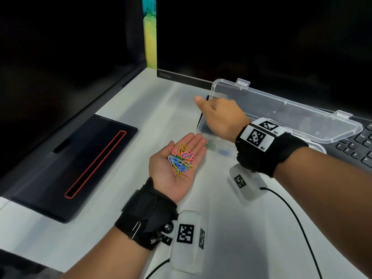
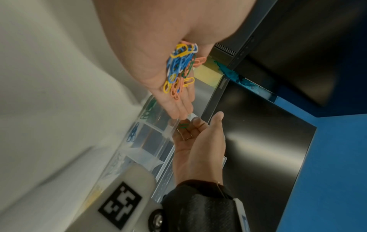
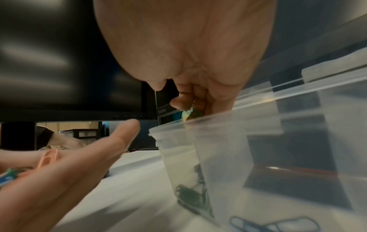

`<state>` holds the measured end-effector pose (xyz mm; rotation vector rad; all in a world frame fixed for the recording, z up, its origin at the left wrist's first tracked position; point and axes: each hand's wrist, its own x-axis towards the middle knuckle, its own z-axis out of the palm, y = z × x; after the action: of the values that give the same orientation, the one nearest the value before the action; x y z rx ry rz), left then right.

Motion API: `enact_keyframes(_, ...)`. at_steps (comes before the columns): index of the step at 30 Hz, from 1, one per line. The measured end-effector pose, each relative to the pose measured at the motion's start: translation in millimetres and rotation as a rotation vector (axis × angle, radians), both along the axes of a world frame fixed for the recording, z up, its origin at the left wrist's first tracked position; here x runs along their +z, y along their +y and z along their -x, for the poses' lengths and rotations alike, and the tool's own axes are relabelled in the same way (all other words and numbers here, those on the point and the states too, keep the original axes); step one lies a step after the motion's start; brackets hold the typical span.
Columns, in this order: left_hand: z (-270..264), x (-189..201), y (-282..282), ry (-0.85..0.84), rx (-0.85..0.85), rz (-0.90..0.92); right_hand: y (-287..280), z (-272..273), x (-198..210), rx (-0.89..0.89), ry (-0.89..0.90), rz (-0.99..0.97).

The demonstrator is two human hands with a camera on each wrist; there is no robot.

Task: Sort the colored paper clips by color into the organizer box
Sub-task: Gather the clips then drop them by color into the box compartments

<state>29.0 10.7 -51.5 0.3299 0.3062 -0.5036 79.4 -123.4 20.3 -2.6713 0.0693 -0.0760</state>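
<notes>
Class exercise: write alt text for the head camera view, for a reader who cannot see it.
A left hand lies palm up, cupping mixed colored paper clips, while the right hand reaches into an open clear organizer box on a white desk.

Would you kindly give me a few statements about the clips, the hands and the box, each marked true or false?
1. The left hand lies palm up with a pile of mixed paper clips on it. True.
2. The organizer box has its lid shut. False: the clear lid stands open.
3. The right hand holds a green clip at the box's end compartment. True.
4. The compartment under the right hand holds yellow clips. False: it holds green clips.
5. The pile in the palm is all blue. False: pink, yellow, blue, white and green clips show.
</notes>
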Motion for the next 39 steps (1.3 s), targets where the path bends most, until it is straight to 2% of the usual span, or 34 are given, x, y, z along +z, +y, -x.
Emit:
enact_keyframes(10, 1, -2, -1, -0.004, -0.003, -0.024, -10, 8, 13, 0.017, -0.072, -0.013)
enact_keyframes(15, 5, 2, -6, 0.005, -0.024, -0.011, -8, 45, 14, 0.07, -0.224, -0.135)
enact_keyframes(20, 25, 5, -22, -0.077, -0.123, 0.012, -13, 101, 10, 0.202, -0.016, -0.186)
enact_keyframes(23, 42, 10, -39, -0.013, -0.157, -0.018, -27, 124, 6, 0.197, 0.049, -0.131)
enact_keyframes(30, 49, 13, -77, -0.055, -0.258, -0.067, -58, 143, 8, 0.098, 0.029, -0.098)
enact_keyframes(34, 43, 6, -85, -0.063, -0.344, -0.08, -64, 144, -5, 0.033, 0.023, 0.008)
enact_keyframes(39, 40, -1, -85, -0.036, -0.354, -0.112, -57, 145, -14, -0.001, -0.03, 0.035)
